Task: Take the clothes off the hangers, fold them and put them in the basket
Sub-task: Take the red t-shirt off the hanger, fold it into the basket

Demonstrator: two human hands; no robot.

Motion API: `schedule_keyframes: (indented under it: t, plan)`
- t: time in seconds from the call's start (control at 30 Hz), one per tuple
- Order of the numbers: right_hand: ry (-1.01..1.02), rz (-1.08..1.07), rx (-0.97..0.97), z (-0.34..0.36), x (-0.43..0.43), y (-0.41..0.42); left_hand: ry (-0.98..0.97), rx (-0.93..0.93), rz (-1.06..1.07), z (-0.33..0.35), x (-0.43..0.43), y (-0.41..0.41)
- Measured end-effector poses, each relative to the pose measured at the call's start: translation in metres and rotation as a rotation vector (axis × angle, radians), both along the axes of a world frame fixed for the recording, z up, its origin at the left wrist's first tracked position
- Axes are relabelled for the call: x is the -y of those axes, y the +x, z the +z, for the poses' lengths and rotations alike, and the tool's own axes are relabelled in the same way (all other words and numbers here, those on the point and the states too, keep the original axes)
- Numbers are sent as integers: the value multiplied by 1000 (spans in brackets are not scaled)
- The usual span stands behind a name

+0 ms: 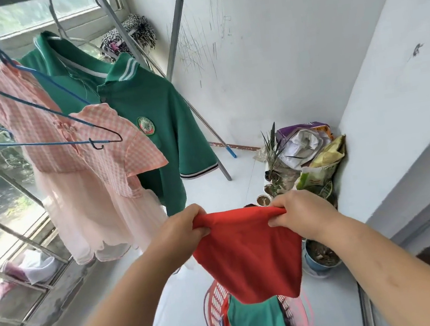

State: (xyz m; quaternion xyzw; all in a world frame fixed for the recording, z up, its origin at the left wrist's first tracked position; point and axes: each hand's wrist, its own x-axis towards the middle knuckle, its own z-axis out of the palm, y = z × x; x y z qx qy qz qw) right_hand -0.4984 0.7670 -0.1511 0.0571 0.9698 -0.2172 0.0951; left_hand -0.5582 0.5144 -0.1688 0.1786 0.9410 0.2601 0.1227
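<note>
A red garment [249, 257] hangs folded between my hands, above the basket. My left hand [183, 229] grips its top left corner and my right hand [302, 211] grips its top right corner. Below it stands a pink plastic basket [216, 314] on the floor, with a green folded garment [254, 325] inside. On the rack at the left hang a pink checked dress [84, 164] and a green polo shirt [153, 108], each on a hanger. An empty blue wire hanger [44, 115] hangs in front of the dress.
The grey rack legs [178, 27] slant down to the white floor. Plant pots [320, 258] and bags [315, 154] crowd the corner by the right wall. A window with metal bars [11, 235] runs along the left. A mop [134, 30] leans behind the rack.
</note>
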Motion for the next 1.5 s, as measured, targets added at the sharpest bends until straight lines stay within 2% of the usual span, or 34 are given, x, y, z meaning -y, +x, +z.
schedule_keyframes:
  t: [0.23,0.7,0.93,1.17,1.5]
  plan:
    - [-44,-68,69,-46,-14,3,36,89,-30,-32,-9,1]
    - [-167,-87,135,-184,-13,-14,35,297,83,-162,-9,-11]
    - [-198,-122,91,-224,-6,-23,21,270,103,-196,-7,-21]
    - [-230,-144,105,-263,-3,2,5,260,59,-229,-4,-3]
    - [-277,-156,550,-378,1,73,-183,523,-49,-338,-7,50]
